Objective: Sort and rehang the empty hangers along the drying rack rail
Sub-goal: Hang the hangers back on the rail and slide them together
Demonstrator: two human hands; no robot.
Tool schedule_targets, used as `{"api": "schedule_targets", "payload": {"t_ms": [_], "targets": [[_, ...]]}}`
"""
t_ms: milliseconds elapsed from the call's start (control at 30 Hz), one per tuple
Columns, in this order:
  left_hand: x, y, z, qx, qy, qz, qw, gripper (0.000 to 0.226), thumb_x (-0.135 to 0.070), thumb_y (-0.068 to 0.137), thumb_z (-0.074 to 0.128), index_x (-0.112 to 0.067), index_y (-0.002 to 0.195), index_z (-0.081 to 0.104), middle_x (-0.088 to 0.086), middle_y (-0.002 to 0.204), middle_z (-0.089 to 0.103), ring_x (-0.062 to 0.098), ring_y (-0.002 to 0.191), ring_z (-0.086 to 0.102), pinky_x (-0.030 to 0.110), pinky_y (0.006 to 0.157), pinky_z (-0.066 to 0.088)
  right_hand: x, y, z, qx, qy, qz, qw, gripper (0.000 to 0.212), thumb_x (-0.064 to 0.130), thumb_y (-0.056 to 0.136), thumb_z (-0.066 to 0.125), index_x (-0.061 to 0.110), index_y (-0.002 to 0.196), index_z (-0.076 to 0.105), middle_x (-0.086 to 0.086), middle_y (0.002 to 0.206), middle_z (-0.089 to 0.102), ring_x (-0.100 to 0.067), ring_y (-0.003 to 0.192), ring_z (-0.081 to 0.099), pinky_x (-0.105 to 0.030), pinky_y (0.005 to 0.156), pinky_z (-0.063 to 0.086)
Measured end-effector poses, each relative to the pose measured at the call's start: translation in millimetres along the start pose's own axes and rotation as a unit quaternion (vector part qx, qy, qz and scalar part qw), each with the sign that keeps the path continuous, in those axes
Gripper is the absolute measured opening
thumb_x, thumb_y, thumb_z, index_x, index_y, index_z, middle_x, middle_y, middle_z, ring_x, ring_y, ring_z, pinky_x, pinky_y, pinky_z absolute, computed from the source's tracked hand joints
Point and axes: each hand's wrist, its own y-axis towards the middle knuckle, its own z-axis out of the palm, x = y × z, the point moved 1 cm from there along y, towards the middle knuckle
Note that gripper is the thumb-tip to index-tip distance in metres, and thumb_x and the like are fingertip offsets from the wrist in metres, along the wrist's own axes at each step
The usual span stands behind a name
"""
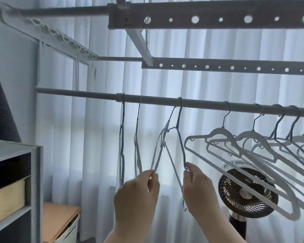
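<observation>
A grey round rail crosses the view at mid height. Several thin wire hangers hang from it edge-on near its middle. My left hand pinches the lower end of one thin hanger, whose hook sits just under the rail. My right hand grips the lower corner of a grey wire hanger hooked over the rail. Two more thin hangers dangle to the left. Several white plastic hangers are bunched on the right part of the rail.
Two perforated rack bars run overhead, joined by a white strut. White curtains fill the background. A round fan stands at lower right below the white hangers. A grey shelf unit with a wooden box stands at left, beside a low wooden top.
</observation>
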Motion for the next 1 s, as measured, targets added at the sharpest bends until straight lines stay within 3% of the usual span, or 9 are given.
{"api": "schedule_targets", "payload": {"t_ms": [67, 133, 233, 333, 500, 600, 667, 800, 1000], "targets": [[10, 4, -1, -0.029, 0.017, 0.031, 0.999, 0.035, -0.038, 0.077, 0.037, -0.023, 0.079, 0.068, -0.002, 0.067, 0.074, 0.025, 0.067, 0.067, 0.025, 0.055, 0.035, 4, -1, 5, 0.010, -0.004, -0.003, 1.000, 0.038, 0.017, 0.099, 0.029, 0.012, 0.134, 0.043, -0.011, 0.098, 0.065, -0.027, 0.095, 0.060, -0.028, 0.081, 0.045], [12, 9, -9, -0.061, 0.036, 0.048, 0.996, 0.022, -0.026, 0.083, 0.051, -0.018, 0.068, 0.066, 0.002, 0.054, 0.069, 0.029, 0.053, 0.063, 0.024, 0.047, 0.030, 8, 0, 9, 0.017, -0.015, -0.007, 1.000, 0.039, 0.017, 0.099, 0.027, 0.013, 0.135, 0.042, -0.012, 0.097, 0.066, -0.029, 0.096, 0.060, -0.027, 0.074, 0.041], [14, 12, -15, -0.049, 0.018, 0.007, 0.999, 0.034, -0.032, 0.090, 0.041, -0.013, 0.080, 0.067, 0.007, 0.071, 0.074, 0.035, 0.072, 0.063, 0.031, 0.061, 0.040, 14, 1, 14, 0.020, -0.031, -0.007, 0.999, 0.040, 0.018, 0.100, 0.025, 0.013, 0.138, 0.038, -0.012, 0.110, 0.065, -0.030, 0.101, 0.060, -0.027, 0.080, 0.044], [17, 14, -18, -0.063, -0.004, 0.011, 0.998, 0.048, -0.038, 0.076, 0.028, -0.010, 0.077, 0.067, 0.009, 0.067, 0.072, 0.037, 0.072, 0.064, 0.034, 0.063, 0.046, 19, 2, 20, 0.028, -0.035, -0.004, 0.999, 0.042, 0.019, 0.099, 0.025, 0.014, 0.138, 0.037, -0.014, 0.112, 0.065, -0.036, 0.096, 0.064, -0.032, 0.087, 0.050], [21, 14, -13, -0.081, -0.023, 0.016, 0.996, 0.046, -0.036, 0.075, 0.031, -0.009, 0.076, 0.068, 0.011, 0.064, 0.072, 0.039, 0.069, 0.064, 0.035, 0.060, 0.047, 24, 1, 24, 0.037, -0.048, 0.001, 0.998, 0.043, 0.018, 0.099, 0.024, 0.014, 0.141, 0.034, -0.013, 0.118, 0.062, -0.036, 0.102, 0.062, -0.036, 0.089, 0.050], [22, 13, -8, -0.086, -0.040, 0.023, 0.995, 0.043, -0.036, 0.081, 0.035, -0.011, 0.080, 0.070, 0.011, 0.065, 0.073, 0.038, 0.069, 0.065, 0.033, 0.060, 0.044, 25, 2, 24, 0.044, -0.071, -0.001, 0.997, 0.043, 0.017, 0.100, 0.025, 0.014, 0.142, 0.032, -0.010, 0.126, 0.059, -0.027, 0.115, 0.055, -0.028, 0.092, 0.042], [22, 14, -6, -0.072, -0.038, 0.012, 0.997, 0.034, -0.031, 0.092, 0.042, -0.012, 0.087, 0.070, 0.009, 0.072, 0.074, 0.036, 0.074, 0.066, 0.032, 0.064, 0.044, 25, 2, 25, 0.050, -0.081, 0.000, 0.995, 0.043, 0.017, 0.100, 0.024, 0.014, 0.142, 0.031, -0.009, 0.128, 0.058, -0.026, 0.117, 0.053, -0.027, 0.092, 0.040], [23, 16, -2, -0.056, -0.052, 0.008, 0.997, 0.032, -0.030, 0.092, 0.043, -0.014, 0.097, 0.070, 0.005, 0.076, 0.075, 0.031, 0.078, 0.067, 0.032, 0.072, 0.049, 23, 3, 28, 0.040, -0.093, 0.011, 0.995, 0.043, 0.017, 0.100, 0.024, 0.014, 0.142, 0.031, -0.010, 0.127, 0.058, -0.026, 0.117, 0.054, -0.028, 0.093, 0.040], [29, 20, 3, -0.039, -0.102, 0.008, 0.994, 0.020, -0.018, 0.089, 0.050, -0.010, 0.077, 0.065, 0.010, 0.068, 0.072, 0.031, 0.073, 0.065, 0.022, 0.055, 0.040, 21, 4, 26, 0.020, -0.118, 0.010, 0.993, 0.040, 0.016, 0.100, 0.025, 0.012, 0.139, 0.034, -0.013, 0.120, 0.062, -0.028, 0.113, 0.056, -0.030, 0.089, 0.042]]}}
